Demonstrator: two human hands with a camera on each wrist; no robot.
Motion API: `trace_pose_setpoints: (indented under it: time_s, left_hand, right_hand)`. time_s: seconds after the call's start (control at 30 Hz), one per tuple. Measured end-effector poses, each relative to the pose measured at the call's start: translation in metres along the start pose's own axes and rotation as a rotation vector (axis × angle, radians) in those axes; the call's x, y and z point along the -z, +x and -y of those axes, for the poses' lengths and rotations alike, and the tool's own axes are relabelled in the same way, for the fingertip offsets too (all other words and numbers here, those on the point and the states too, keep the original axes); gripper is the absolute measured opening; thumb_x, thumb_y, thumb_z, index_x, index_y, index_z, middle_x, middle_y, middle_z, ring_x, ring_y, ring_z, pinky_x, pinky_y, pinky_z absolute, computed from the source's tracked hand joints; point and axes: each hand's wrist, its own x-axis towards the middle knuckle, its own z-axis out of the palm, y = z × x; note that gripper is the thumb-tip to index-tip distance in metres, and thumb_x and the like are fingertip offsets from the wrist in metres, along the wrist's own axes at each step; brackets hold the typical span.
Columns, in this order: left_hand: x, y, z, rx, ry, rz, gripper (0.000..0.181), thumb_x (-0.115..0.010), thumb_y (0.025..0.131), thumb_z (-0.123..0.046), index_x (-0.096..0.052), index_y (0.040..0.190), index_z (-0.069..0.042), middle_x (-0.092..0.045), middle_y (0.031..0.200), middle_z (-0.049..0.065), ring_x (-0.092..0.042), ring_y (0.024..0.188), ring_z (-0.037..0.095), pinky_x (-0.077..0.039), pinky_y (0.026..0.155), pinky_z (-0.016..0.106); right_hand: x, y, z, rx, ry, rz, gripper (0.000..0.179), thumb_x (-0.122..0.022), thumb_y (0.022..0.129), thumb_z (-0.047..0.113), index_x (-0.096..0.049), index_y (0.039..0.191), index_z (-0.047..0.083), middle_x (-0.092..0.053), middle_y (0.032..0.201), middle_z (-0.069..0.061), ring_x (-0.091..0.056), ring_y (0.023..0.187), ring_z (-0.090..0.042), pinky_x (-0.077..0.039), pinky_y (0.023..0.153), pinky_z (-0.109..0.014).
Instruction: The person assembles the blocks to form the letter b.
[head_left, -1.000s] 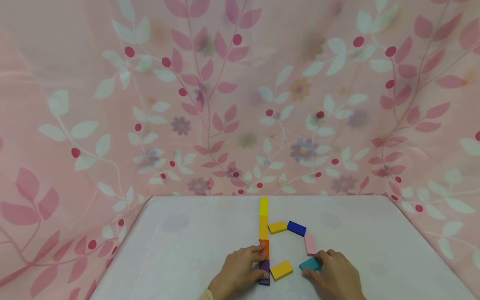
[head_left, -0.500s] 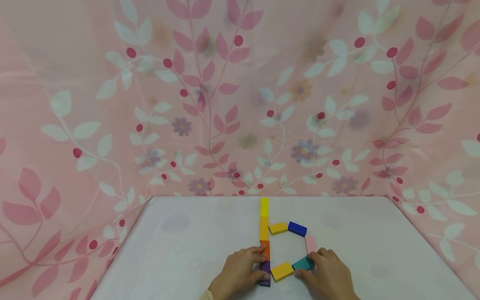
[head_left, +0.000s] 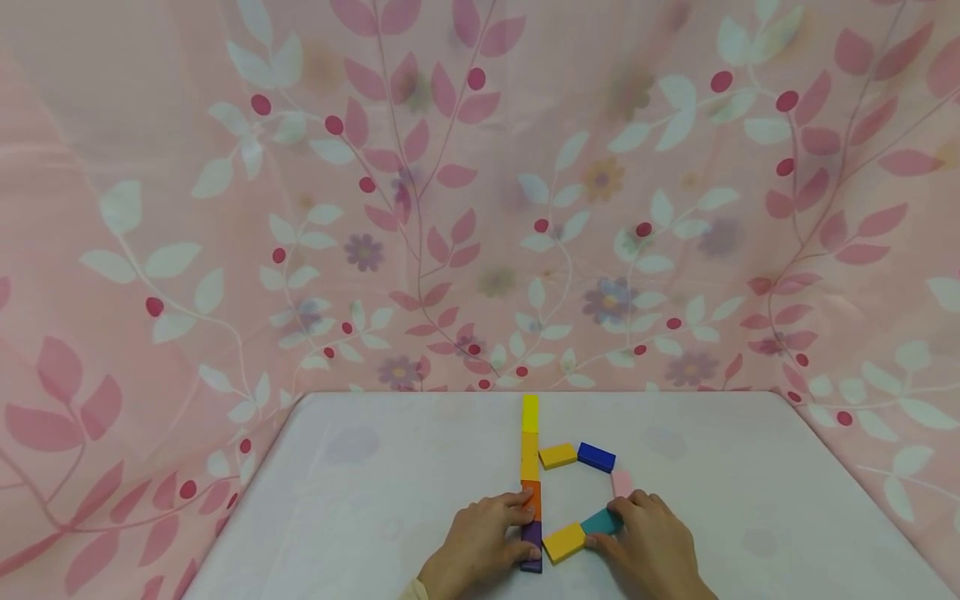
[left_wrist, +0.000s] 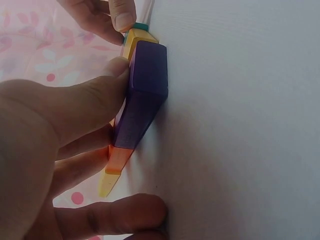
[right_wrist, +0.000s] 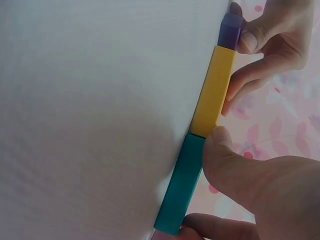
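My right hand point(head_left: 651, 533) pinches a teal block point(head_left: 602, 522), the thumb at its left end and a finger at its right end. The teal block's left end meets a yellow block point(right_wrist: 212, 92), and its far corner lies close to a pink block point(head_left: 622, 483), partly hidden by the fingers. My left hand point(head_left: 483, 537) rests on a straight column of blocks. Its thumb lies on top of the purple block point(left_wrist: 145, 95) and its fingertips lie on the orange block point(head_left: 532, 500). Beyond these, the column continues with an amber block point(head_left: 529, 456) and a bright yellow block point(head_left: 530, 413).
Another yellow block point(head_left: 558, 456) and a dark blue block point(head_left: 596, 457) form the far part of a curve to the right of the column. All lie flat on a white-covered table point(head_left: 375, 483). A pink floral cloth point(head_left: 480, 208) hangs behind it.
My right hand has slid the teal block left and slightly away, from a gap beside the near yellow block to its right end. The left hand stays in place.
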Motion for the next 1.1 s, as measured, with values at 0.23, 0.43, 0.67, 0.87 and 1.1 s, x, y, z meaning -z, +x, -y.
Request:
trace_pose_setpoints:
  time_s: [0.23,0.43,0.67,0.87,1.1]
  left_hand:
    - [-0.001,-0.001,0.001,-0.019,0.008,-0.007,0.047,-0.084,0.086,-0.051,-0.079,0.127,-0.028,-0.066,0.147,-0.012,-0.068,0.129,0.022,-0.060,0.097,0.051]
    - [0.000,-0.001,0.002,-0.034,0.020,-0.015,0.048,-0.084,0.087,-0.051,-0.079,0.128,-0.027,-0.066,0.147,-0.011,-0.069,0.128,0.022,-0.061,0.095,0.049]
    - [0.001,-0.001,0.000,-0.024,0.023,-0.003,0.049,-0.083,0.087,-0.052,-0.078,0.129,-0.027,-0.066,0.148,-0.011,-0.069,0.128,0.023,-0.061,0.095,0.049]
    - [0.001,-0.001,0.001,-0.035,0.016,-0.009,0.049,-0.084,0.087,-0.050,-0.078,0.129,-0.026,-0.065,0.149,-0.011,-0.068,0.130,0.023,-0.061,0.095,0.049]
    - [0.000,0.000,0.002,-0.034,-0.002,0.000,0.047,-0.084,0.088,-0.049,-0.079,0.128,-0.026,-0.065,0.148,-0.011,-0.068,0.130,0.021,-0.062,0.095,0.049]
  right_hand:
    - [-0.001,0.002,0.000,0.020,0.025,-0.017,0.059,-0.094,0.070,0.057,-0.080,0.103,0.010,-0.058,0.083,0.001,-0.047,0.072,-0.015,-0.046,0.063,-0.030]
    - [0.000,0.005,-0.003,0.098,0.077,-0.051,0.056,-0.097,0.068,0.051,-0.080,0.107,0.016,-0.061,0.092,0.004,-0.049,0.070,-0.008,-0.050,0.063,-0.027]
    - [0.006,0.013,-0.010,0.480,0.245,0.112,0.060,-0.093,0.080,0.038,-0.073,0.132,0.015,-0.063,0.134,-0.006,-0.049,0.066,0.006,-0.051,0.064,-0.021]
    - [0.000,0.016,-0.006,0.567,0.212,0.210,0.041,-0.087,0.086,0.038,-0.078,0.121,0.019,-0.068,0.120,0.006,-0.061,0.086,0.001,-0.060,0.077,-0.029]
    - [-0.003,0.019,-0.004,0.552,0.217,0.223,0.027,-0.088,0.088,0.028,-0.079,0.111,0.018,-0.068,0.108,0.011,-0.060,0.087,0.002,-0.061,0.079,-0.032]
